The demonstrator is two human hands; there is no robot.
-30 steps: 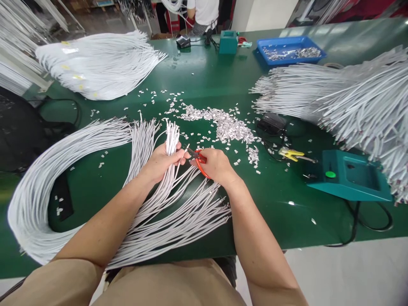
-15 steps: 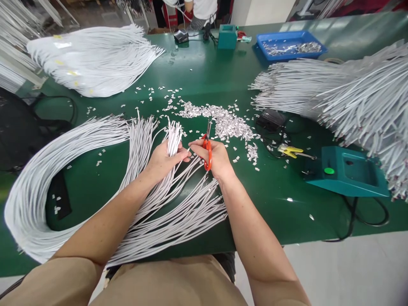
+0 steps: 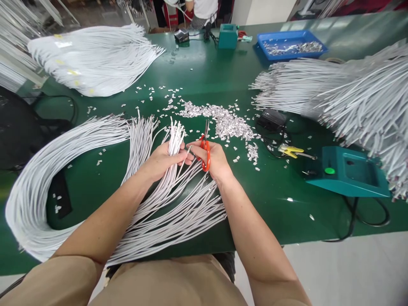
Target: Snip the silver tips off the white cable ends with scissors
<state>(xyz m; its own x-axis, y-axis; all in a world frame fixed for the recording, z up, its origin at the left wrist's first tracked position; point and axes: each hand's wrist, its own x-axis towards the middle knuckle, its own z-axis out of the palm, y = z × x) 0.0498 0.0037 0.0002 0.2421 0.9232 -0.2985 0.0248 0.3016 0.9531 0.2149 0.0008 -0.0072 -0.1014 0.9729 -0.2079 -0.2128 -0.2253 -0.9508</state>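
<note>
My left hand is closed around a bunch of white cables, their ends sticking up above the fingers. Close beside it, my right hand has orange-handled scissors hooked in its fingers, blades pointing away from me. Its thumb and fingertips meet near the end of one cable by the left thumb; whether they pinch it I cannot tell. Loose white cables fan out beneath both forearms, and a long curved bundle loops round on the left.
Small silvery pieces lie heaped beyond my hands. A teal device with a green button and yellow-handled pliers are at right. Large cable bundles lie far left and right. A blue tray stands behind; a person is beyond the table.
The scissors have tilted slightly, their blade tips shifting left. The right fingertips have drawn a little closer to the left hand, and a single cable end now stands out between the hands.
</note>
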